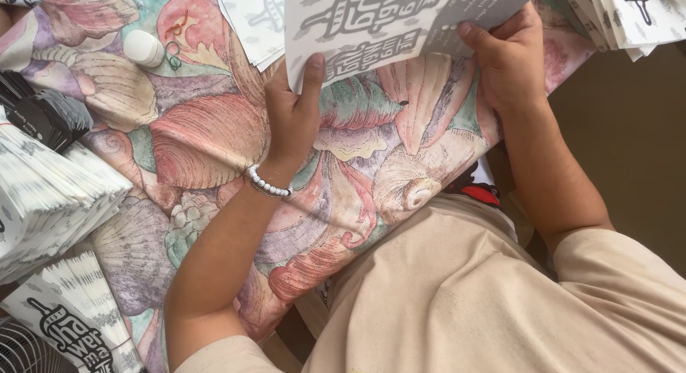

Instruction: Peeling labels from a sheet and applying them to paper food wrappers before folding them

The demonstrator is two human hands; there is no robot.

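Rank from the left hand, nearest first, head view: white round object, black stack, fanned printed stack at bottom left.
From the left hand:
1. White round object, upper left on the shell-print cloth.
2. Black stack, far left edge.
3. Fanned printed stack, bottom left corner.

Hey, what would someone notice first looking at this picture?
The seashell-patterned cloth in pink, purple and green fills the middle. At top centre, the left hand and right hand grip a grey-and-white printed sheet. Fanned stacks of similar sheets sit at the left edge.
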